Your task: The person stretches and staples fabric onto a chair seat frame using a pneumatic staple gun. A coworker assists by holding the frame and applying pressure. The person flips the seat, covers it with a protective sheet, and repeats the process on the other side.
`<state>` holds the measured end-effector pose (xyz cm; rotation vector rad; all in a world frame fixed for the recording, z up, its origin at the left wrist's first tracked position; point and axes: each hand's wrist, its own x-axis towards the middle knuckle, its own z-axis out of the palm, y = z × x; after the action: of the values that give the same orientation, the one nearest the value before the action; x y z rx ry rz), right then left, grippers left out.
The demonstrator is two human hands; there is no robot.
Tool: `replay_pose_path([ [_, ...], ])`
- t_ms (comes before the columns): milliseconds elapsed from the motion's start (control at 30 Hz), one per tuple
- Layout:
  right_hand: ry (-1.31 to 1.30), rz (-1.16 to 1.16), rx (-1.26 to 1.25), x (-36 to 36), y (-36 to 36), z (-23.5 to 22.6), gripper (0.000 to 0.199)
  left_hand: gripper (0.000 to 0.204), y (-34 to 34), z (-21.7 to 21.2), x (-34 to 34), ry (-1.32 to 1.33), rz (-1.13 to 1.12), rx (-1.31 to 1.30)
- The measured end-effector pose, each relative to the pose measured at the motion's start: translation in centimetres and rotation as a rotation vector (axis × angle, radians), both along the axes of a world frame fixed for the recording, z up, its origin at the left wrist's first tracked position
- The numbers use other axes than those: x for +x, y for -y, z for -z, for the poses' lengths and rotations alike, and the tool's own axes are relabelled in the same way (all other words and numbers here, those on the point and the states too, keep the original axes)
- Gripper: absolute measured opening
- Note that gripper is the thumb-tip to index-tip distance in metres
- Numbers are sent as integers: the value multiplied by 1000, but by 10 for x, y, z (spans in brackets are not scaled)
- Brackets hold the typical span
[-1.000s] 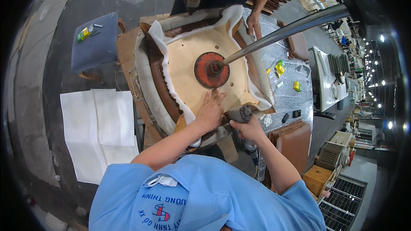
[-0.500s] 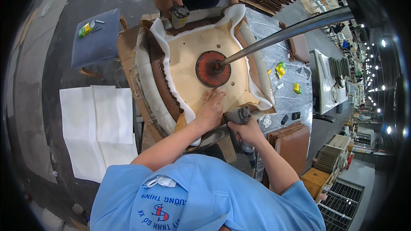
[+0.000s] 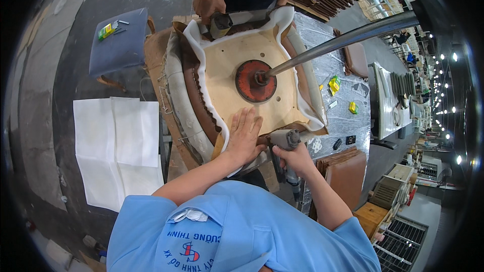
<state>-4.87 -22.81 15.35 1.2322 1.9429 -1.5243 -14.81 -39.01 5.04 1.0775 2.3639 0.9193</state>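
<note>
A plywood seat board [image 3: 222,63] lies face up inside white foam padding [image 3: 301,103] and a brown leather cover [image 3: 195,85]. A round red plate [image 3: 247,90] at the end of a metal rod [image 3: 343,44] rests on its middle. My left hand [image 3: 243,135] lies flat at the board's near edge, fingers stretched over the wood and thumb by the folded leather. My right hand [image 3: 297,161] grips a grey staple gun [image 3: 285,139], its nose at the near edge, right of my left hand. Across from me, a co-worker's hand [image 3: 208,4] holds another staple gun [image 3: 220,25] at the far edge.
Left stand a blue padded stool [image 3: 118,45] with a small yellow-green box [image 3: 106,31] and folded white sheets [image 3: 136,143]. Right, a plastic-covered table [image 3: 322,40] holds yellow-green boxes [image 3: 334,85] and stacked brown panels [image 3: 348,174]. The metal rod slants in from the upper right.
My left hand's bent fingers have straightened and now lie flat on the board. My staple gun remains at the near edge. The whole scene has shifted slightly rightward in view.
</note>
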Motion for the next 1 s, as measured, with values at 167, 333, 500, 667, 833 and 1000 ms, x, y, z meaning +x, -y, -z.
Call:
replay_pose_path([
  [167, 63, -51, 27, -11, 5, -4, 23, 89, -8, 9, 0, 24, -16, -47],
  [333, 71, -118, 40, -19, 9, -3, 22, 85, -6, 14, 1, -52, -64, 17],
  [500, -2, -57, 103, -13, 20, 3, 27, 82, -6, 17, -1, -20, -44, 40],
  [667, -148, 36, 130, 32, 33, 12, 26, 80, 1, 5, -10, 51, 17, -7],
  [833, -286, 211, 271, 127, 58, 41, 58, 74, 1, -33, -22, 147, 185, -3],
  [1000, -116, 509, 340, 211, 68, 80, 60, 77, -30, -47, 30, 269, 417, 214],
])
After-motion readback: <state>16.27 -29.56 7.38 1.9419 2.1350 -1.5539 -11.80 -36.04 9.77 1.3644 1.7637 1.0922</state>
